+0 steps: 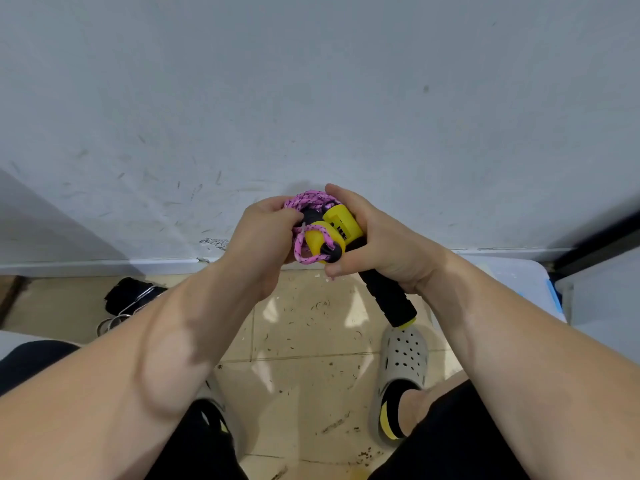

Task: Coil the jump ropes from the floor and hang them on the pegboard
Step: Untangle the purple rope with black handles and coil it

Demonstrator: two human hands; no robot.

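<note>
jump rope point(306, 199) — coiled, between both hands | left hand point(263, 233) grips it | right hand point(377, 244) clutches handles point(384, 292)

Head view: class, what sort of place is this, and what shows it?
Probably a plain indoor room, perhaps storage: scuffed white wall, littered tile floor, and a jump rope gripped by the left hand and right hand.

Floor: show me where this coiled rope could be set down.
Bare tiles lie between the baseboard, the grey clog and the black bundle. It is crowded at left by that bundle, at right by the white slab.
</note>
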